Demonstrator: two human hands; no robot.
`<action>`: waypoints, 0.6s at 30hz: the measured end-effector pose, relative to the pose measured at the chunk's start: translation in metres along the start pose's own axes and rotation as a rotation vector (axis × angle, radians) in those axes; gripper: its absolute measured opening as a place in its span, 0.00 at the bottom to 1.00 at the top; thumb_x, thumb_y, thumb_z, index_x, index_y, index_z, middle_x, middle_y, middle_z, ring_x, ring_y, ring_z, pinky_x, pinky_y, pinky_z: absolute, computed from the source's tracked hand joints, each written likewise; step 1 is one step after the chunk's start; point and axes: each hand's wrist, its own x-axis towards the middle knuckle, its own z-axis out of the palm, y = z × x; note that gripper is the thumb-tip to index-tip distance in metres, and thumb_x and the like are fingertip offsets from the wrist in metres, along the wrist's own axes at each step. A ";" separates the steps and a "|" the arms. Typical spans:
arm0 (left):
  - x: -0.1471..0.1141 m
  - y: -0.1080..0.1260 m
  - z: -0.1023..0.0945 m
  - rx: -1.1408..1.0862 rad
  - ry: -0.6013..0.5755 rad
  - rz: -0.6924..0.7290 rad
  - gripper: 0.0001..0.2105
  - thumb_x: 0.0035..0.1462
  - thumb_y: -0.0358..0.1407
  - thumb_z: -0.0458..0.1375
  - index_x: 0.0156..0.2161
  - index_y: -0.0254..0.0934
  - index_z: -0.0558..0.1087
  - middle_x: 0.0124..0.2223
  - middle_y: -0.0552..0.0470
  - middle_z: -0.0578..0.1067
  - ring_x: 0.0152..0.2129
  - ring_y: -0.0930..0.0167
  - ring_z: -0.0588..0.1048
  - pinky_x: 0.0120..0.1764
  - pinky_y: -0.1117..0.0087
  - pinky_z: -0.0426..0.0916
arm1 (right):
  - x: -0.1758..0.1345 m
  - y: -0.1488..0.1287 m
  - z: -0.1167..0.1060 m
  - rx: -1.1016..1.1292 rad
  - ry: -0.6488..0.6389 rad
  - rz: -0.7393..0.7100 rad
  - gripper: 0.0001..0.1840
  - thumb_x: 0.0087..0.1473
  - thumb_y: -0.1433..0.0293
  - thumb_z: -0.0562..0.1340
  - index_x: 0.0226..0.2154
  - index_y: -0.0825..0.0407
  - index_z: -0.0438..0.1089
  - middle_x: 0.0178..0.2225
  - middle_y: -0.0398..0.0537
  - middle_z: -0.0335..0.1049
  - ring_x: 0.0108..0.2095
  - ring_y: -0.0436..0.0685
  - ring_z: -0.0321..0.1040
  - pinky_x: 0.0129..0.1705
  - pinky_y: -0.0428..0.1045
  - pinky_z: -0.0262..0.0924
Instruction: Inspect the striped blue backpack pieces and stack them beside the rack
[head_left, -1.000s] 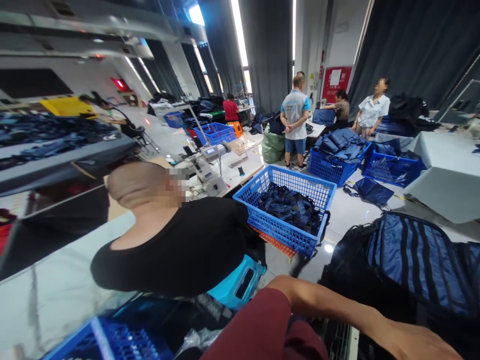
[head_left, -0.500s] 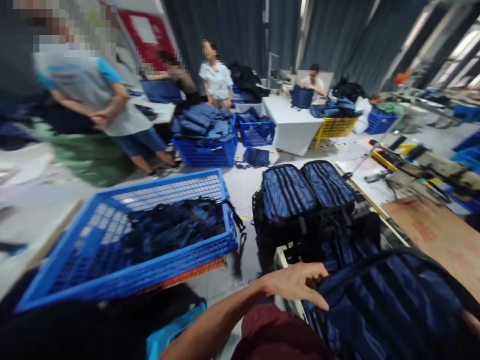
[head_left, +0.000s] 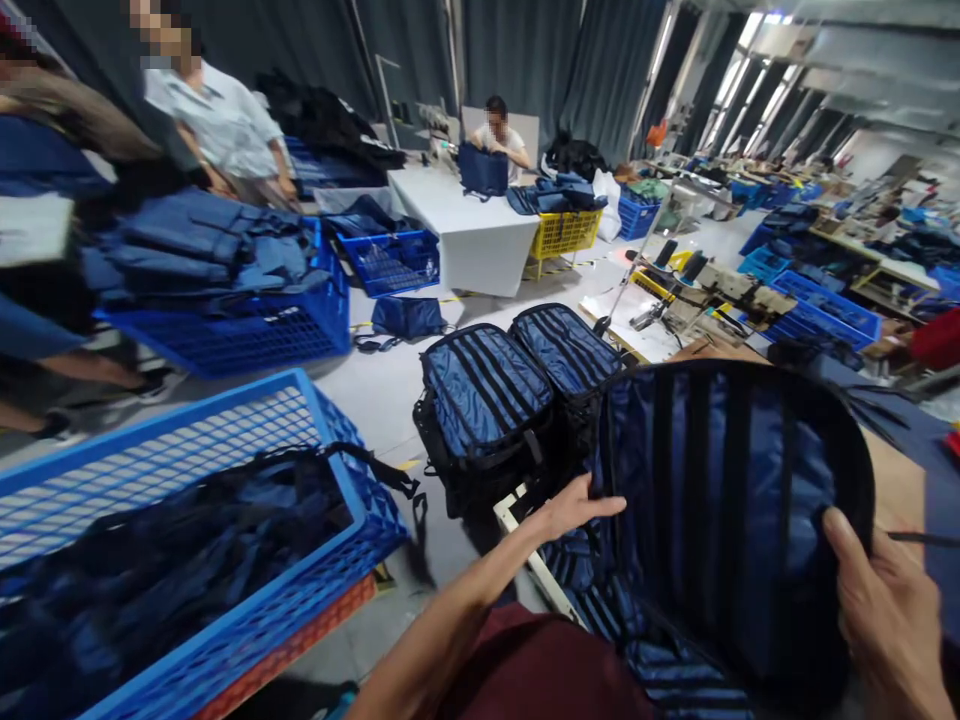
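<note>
A dark blue backpack panel (head_left: 720, 500) with black vertical webbing strips and a black rounded border stands raised in front of me. My left hand (head_left: 574, 512) grips its left edge, thumb across the front and fingers hidden behind. At the right edge, my right hand (head_left: 881, 600) is closed on the black border with the thumb on the near face. Below the panel lie more striped blue pieces (head_left: 675, 670), beside a pale frame edge (head_left: 544, 575). Two stacks of similar blue panels, a left stack (head_left: 487, 390) and a right stack (head_left: 568, 345), sit just beyond.
A large blue crate (head_left: 337, 455) with dark straps is at my left. Farther off are a blue crate heaped with fabric (head_left: 217, 250), a white table (head_left: 480, 230) and a yellow crate (head_left: 566, 235). Sewing machines (head_left: 712, 280) stand at right. Several people are nearby.
The view has swung right. The panel has been lifted from lying low and tilted to nearly upright, and my right hand has come into full view on its right edge.
</note>
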 end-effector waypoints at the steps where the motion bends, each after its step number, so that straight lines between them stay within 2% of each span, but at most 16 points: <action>1: -0.001 -0.010 0.004 -0.063 -0.047 -0.050 0.34 0.49 0.58 0.77 0.51 0.33 0.80 0.45 0.46 0.82 0.43 0.61 0.79 0.54 0.57 0.75 | 0.006 -0.008 0.003 0.017 0.047 0.025 0.26 0.65 0.41 0.65 0.43 0.44 0.86 0.35 0.53 0.83 0.46 0.78 0.81 0.40 0.64 0.78; 3: -0.005 -0.029 0.012 -0.117 -0.068 -0.092 0.33 0.49 0.57 0.78 0.50 0.32 0.80 0.46 0.45 0.83 0.44 0.60 0.80 0.55 0.55 0.75 | 0.018 -0.019 0.009 0.065 0.082 0.008 0.27 0.65 0.42 0.66 0.41 0.47 0.86 0.34 0.54 0.82 0.45 0.77 0.81 0.40 0.62 0.77; 6: -0.008 -0.045 0.016 -0.055 -0.058 -0.036 0.35 0.51 0.54 0.77 0.59 0.35 0.78 0.54 0.43 0.83 0.52 0.56 0.80 0.60 0.53 0.74 | 0.036 -0.026 0.022 0.073 0.049 -0.041 0.28 0.64 0.42 0.66 0.36 0.48 0.86 0.29 0.54 0.81 0.41 0.75 0.82 0.39 0.61 0.76; 10: 0.002 -0.044 0.009 -0.019 0.119 0.027 0.35 0.54 0.55 0.75 0.62 0.39 0.77 0.59 0.42 0.82 0.58 0.52 0.78 0.64 0.48 0.73 | 0.073 -0.044 0.049 0.080 -0.039 -0.127 0.28 0.65 0.42 0.66 0.38 0.50 0.86 0.32 0.53 0.82 0.41 0.74 0.81 0.41 0.61 0.76; 12: 0.018 -0.029 -0.003 -0.005 0.202 0.070 0.32 0.57 0.53 0.73 0.61 0.39 0.77 0.59 0.43 0.82 0.58 0.52 0.79 0.65 0.47 0.72 | 0.103 -0.066 0.066 0.115 -0.086 -0.203 0.28 0.65 0.43 0.66 0.44 0.50 0.85 0.38 0.53 0.84 0.44 0.72 0.80 0.46 0.61 0.76; 14: 0.042 -0.004 -0.023 0.020 0.278 0.131 0.29 0.59 0.50 0.72 0.61 0.38 0.77 0.59 0.43 0.83 0.57 0.53 0.79 0.65 0.48 0.72 | 0.133 -0.093 0.082 0.194 -0.118 -0.293 0.30 0.66 0.44 0.66 0.56 0.49 0.82 0.47 0.54 0.83 0.50 0.71 0.79 0.53 0.62 0.75; 16: 0.074 0.025 -0.051 0.051 0.385 0.167 0.26 0.61 0.44 0.71 0.60 0.36 0.77 0.59 0.43 0.83 0.56 0.56 0.80 0.64 0.52 0.74 | 0.157 -0.118 0.094 0.289 -0.092 -0.366 0.36 0.65 0.46 0.68 0.66 0.49 0.74 0.57 0.56 0.79 0.56 0.69 0.77 0.58 0.61 0.73; 18: 0.112 0.052 -0.085 0.100 0.496 0.147 0.23 0.63 0.37 0.69 0.61 0.34 0.76 0.60 0.43 0.83 0.55 0.60 0.81 0.63 0.59 0.75 | 0.165 -0.130 0.102 0.348 -0.052 -0.372 0.37 0.66 0.47 0.68 0.69 0.49 0.71 0.61 0.60 0.76 0.59 0.67 0.75 0.59 0.60 0.71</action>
